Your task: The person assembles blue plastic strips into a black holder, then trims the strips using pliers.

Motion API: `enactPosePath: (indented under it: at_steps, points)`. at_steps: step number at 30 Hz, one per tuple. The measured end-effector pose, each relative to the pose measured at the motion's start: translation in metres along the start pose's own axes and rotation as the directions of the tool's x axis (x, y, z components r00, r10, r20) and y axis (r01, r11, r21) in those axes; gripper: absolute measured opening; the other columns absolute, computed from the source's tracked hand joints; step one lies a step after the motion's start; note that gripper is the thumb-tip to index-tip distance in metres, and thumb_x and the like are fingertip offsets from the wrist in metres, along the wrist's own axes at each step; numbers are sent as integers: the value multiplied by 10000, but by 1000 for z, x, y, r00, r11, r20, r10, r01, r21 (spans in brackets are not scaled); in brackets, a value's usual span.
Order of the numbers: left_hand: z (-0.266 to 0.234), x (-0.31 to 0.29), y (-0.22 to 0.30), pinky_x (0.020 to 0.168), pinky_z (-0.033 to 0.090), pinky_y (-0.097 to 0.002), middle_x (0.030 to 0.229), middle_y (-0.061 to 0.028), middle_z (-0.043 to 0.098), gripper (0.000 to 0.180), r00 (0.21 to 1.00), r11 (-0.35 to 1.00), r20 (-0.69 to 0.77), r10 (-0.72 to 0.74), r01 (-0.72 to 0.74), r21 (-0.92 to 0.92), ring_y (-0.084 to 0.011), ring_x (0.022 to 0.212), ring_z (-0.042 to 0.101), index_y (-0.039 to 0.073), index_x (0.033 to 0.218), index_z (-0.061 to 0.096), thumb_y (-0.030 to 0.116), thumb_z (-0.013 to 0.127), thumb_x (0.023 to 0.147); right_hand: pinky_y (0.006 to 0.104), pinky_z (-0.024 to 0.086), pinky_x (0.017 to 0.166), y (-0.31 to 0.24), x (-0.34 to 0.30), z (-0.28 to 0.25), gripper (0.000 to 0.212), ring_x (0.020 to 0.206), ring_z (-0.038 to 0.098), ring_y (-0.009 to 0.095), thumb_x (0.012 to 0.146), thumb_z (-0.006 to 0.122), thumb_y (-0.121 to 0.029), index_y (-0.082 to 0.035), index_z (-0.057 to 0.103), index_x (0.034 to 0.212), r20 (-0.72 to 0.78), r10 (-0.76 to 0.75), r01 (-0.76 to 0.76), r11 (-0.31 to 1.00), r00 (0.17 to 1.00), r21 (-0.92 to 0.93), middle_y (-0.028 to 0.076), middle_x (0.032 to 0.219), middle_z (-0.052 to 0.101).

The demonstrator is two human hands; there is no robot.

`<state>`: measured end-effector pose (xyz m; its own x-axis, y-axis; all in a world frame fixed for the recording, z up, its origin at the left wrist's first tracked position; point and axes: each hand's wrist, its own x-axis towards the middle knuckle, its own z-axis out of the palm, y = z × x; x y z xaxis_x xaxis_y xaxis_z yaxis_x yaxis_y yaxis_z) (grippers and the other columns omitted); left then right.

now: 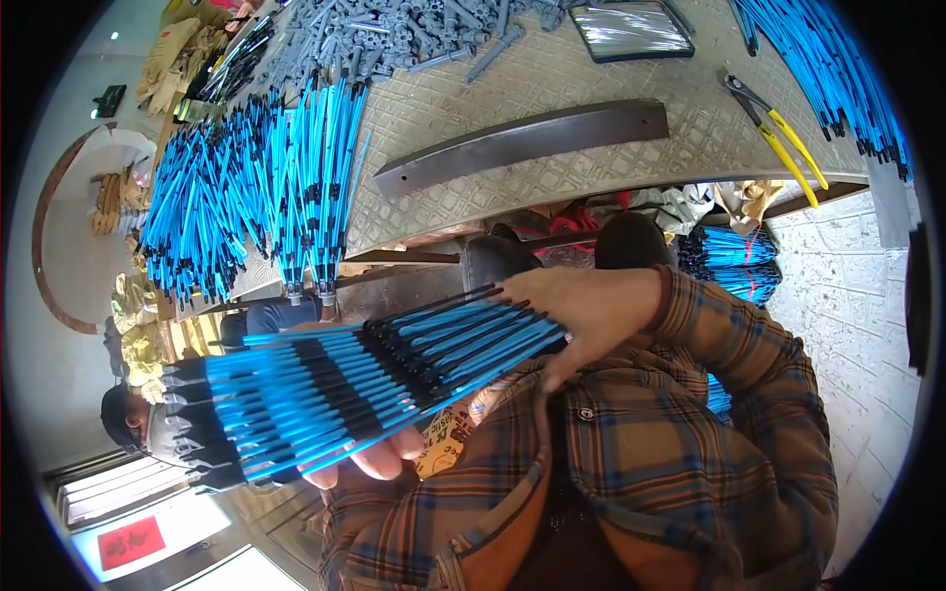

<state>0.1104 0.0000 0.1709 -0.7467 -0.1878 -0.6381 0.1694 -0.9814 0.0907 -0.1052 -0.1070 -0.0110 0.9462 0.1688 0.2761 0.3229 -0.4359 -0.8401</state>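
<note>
A fanned bundle of thin blue rods with black joints and black end fittings (296, 384), resembling umbrella ribs, stretches across in front of my chest. Its narrower end is closed in my right hand (586, 305), whose fingers are partly hidden behind the rods. My left hand (384, 458) grips the bundle from underneath; only some fingertips show past its lower edge. Toward the left the rods spread wider, and their black end fittings lie side by side in a row.
On the patterned table (552, 89) lie piled blue rods (227, 197), grey plastic parts (384, 34), a curved dark metal bar (532, 138), yellow-handled cutters (774, 133) and a tray of thin pins (633, 30). More blue rods (828, 69) lie far right. A person (123, 419) is at left.
</note>
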Motion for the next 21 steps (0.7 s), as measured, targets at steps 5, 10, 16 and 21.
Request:
enactPosePath:
  at_steps: [5,10,16,21]
  points:
    - [15,4,0,1034,259,-500,1348,-222,337,503,994,989,8,-110,111,-103,-383,1263,286,40,1348,283,330,316,939,425,302,1005,-14,16,-3,802,1204,368,387,780,577,-549,62,371,1256,-58,-170,172,985,984,32,270,1238,407]
    - [-5,12,-17,1057,236,-504,1375,-220,314,519,977,956,28,-212,213,-203,-387,1293,256,45,1366,262,349,294,946,418,307,989,-13,26,8,691,1193,379,355,818,536,-513,56,444,1199,-269,-325,378,909,907,178,244,1269,398]
    - [-72,38,-10,1039,287,-457,1337,-203,377,451,970,946,243,23,58,-319,-323,1253,338,11,1297,352,201,407,892,342,378,876,4,51,-7,444,988,497,221,927,406,-385,14,476,1110,-435,180,181,723,882,667,143,1098,522]
    - [-87,60,-4,1004,367,-393,1273,-182,475,392,828,824,406,386,-112,-555,-234,1183,463,-36,1197,484,-7,570,816,307,452,825,0,41,-117,442,933,591,198,951,367,-344,5,504,1185,-558,306,-251,952,771,174,101,1046,614]
